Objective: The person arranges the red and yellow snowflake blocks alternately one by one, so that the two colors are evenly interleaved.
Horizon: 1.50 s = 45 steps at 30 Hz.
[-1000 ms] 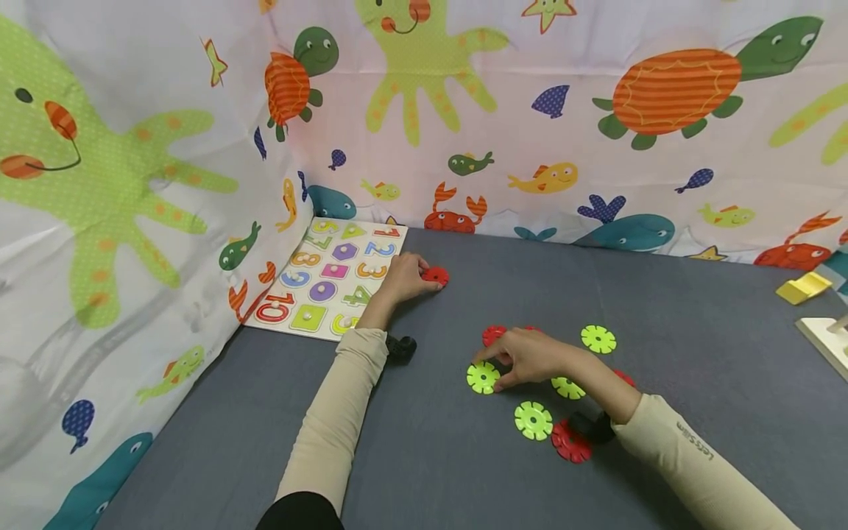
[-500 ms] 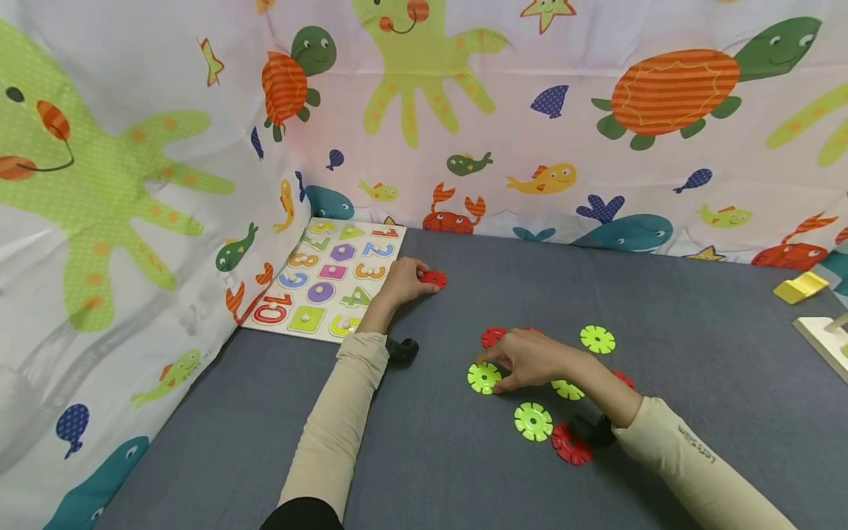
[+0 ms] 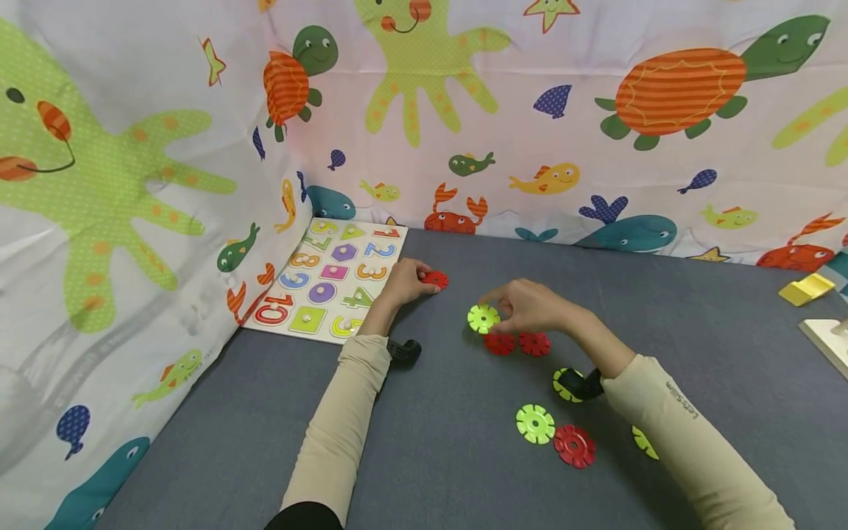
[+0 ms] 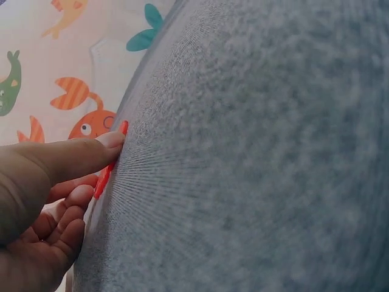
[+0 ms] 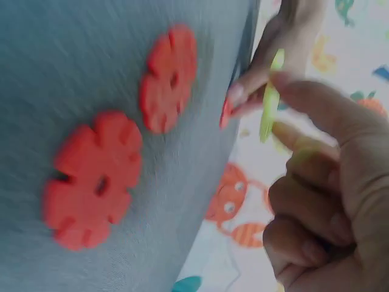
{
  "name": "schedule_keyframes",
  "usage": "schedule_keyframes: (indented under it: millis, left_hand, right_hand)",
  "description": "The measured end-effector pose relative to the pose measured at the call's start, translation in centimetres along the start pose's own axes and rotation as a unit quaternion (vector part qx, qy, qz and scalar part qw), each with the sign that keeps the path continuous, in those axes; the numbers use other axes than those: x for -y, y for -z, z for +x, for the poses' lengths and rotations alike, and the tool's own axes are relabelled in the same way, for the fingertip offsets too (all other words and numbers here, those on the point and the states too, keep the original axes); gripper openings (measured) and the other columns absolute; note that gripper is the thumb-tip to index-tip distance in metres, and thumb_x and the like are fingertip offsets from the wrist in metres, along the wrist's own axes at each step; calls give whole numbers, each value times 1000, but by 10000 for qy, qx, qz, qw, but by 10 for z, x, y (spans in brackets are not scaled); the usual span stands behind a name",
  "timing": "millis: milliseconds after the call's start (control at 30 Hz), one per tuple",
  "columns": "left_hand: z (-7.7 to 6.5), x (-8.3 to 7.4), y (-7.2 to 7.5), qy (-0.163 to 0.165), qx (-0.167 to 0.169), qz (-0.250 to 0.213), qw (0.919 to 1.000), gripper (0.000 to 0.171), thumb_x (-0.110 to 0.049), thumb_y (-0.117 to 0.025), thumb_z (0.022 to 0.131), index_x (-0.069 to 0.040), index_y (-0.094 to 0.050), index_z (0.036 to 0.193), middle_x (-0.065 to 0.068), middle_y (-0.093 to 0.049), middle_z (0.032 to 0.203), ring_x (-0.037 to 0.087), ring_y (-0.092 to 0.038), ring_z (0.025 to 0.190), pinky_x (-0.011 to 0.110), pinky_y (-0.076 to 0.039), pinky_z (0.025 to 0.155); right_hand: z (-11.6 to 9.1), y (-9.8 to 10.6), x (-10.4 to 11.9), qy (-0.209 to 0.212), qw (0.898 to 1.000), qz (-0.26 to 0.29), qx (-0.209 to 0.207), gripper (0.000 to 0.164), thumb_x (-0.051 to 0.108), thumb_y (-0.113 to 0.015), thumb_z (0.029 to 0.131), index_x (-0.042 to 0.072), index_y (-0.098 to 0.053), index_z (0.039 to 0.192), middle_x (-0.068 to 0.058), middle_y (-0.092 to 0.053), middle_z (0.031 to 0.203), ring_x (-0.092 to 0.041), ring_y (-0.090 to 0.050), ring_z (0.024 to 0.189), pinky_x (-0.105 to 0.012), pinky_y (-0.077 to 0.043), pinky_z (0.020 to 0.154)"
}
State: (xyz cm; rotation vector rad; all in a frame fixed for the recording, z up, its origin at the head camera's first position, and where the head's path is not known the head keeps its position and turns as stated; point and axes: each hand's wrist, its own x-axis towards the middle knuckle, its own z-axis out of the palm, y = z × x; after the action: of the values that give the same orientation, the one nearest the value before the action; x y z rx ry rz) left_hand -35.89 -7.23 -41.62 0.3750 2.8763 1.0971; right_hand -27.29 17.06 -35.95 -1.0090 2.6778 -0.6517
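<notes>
My left hand pinches a red notched disc by its edge, beside the number puzzle board. In the left wrist view its thumb presses on the red disc, which is seen edge-on at the table. My right hand pinches a lime-green notched disc between thumb and index finger. That green disc shows edge-on and off the table in the right wrist view. Just below the right hand, two red notched discs lie flat on the grey cloth.
Nearer the body lie a lime-green disc and a red disc. Two more green discs are partly covered by the right wrist camera and sleeve. The puzzle board borders the left curtain. A yellow block and pale wooden base sit far right.
My right hand has lifted the lime-green disc and carried it away from the body, toward the back of the table, uncovering two red discs. The left hand stays put with its red disc.
</notes>
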Motion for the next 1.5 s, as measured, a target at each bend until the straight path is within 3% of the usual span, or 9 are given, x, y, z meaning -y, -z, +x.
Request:
schedule_keyframes:
  millis: [167,333,500,567,700,867,1033,1200,1500]
  left_hand:
    - [0,1,-3,42,61,-148,9999,43,-18,-77,74,0,-64,111,12,-63,100,20,-54,90,33,-43,82]
    - [-2,0,-7,122,72,-283,9995,43,-16,-77,74,0,-64,112,12,-63,101,20,-54,91,33,-44,83]
    - [-4,-1,-10,184,110,-389,9990,43,-17,-77,75,-1,-64,112,11,-62,100,19,-52,90,31,-43,81]
    - [-4,-1,-10,205,125,-456,9987,43,-17,-77,75,-1,-64,112,11,-61,99,18,-51,89,30,-42,79]
    - [-4,0,-10,208,69,-512,9984,42,-18,-77,74,-2,-65,111,9,-61,97,17,-50,87,28,-40,77]
    - [-4,1,-8,176,70,-553,9983,42,-17,-77,74,-2,-65,111,10,-61,98,17,-50,87,28,-40,77]
    - [-2,3,-7,173,50,-475,9987,42,-17,-77,74,-2,-64,112,9,-61,98,17,-50,88,29,-41,78]
    - [-2,3,-5,148,16,-422,9990,42,-16,-77,74,-2,-64,112,10,-61,97,17,-50,87,28,-41,78]
    - [-2,3,-3,107,3,-453,9989,42,-15,-77,74,-2,-64,112,10,-60,94,16,-49,84,26,-39,75]
  right_hand:
    - [31,6,-21,-672,9974,-113,-222,45,27,-73,77,9,-64,117,6,-30,53,-8,-24,47,-24,-18,44]
    - [55,-5,-41,-1211,9912,180,-496,46,28,-71,79,7,-62,120,2,-32,53,-10,-26,47,-25,-20,45]
    - [65,-18,-53,-1837,9763,703,-902,46,25,-71,80,7,-61,121,-4,-53,76,-14,-43,65,-25,-33,57]
    - [66,-21,-55,-2093,9690,884,-967,47,25,-72,79,9,-61,122,-6,-53,82,-16,-43,72,-27,-33,62]
    - [67,-25,-57,-2390,9572,1267,-1031,48,27,-73,79,14,-61,123,-5,-51,83,-16,-37,70,-30,-31,63]
    - [70,-28,-56,-2482,9516,1408,-1142,47,30,-75,77,18,-63,121,2,-39,65,-13,-29,60,-28,-26,56]
    - [74,-31,-49,-2487,9530,1198,-1250,46,33,-75,75,19,-65,118,4,-41,63,-13,-33,59,-27,-24,53]
    - [78,-33,-43,-2430,9549,1135,-1272,47,34,-75,75,18,-65,118,4,-32,50,-11,-30,49,-25,-21,46]
    - [79,-34,-40,-2361,9542,1297,-1301,49,34,-76,75,18,-64,119,4,-29,49,-10,-25,48,-25,-20,47]
